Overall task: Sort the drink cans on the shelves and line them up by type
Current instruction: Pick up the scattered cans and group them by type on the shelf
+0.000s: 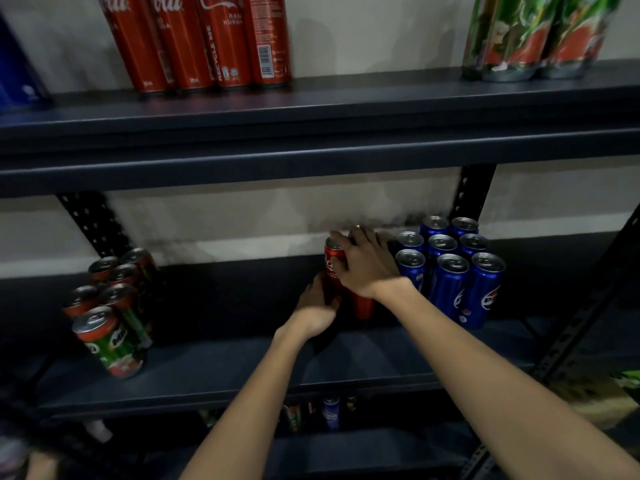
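Both hands are working at the back of the middle shelf (242, 368), right of its centre. The right hand (363, 263) is curling over the top of a red can (333, 259), fingers wrapping its rim and upper side. The left hand (317, 311) is gripping low on the red cans there; whether it is holding the same can or a second red can (362, 306) showing beneath the right wrist, I cannot tell. The blue cans (450, 268) are standing upright in tight rows just beside, toward the right end of the shelf; the green-and-red cans (110, 306) are grouped well apart near the left end.

Judgement: red cans belong with the red row (207, 39) on the upper shelf (346, 109). To do this well, lifting straight up before drawing forward is advisable, since the nearest blue can is close enough to be knocked. Keeping each can upright and the grip low and firm is reducing the risk of a slip
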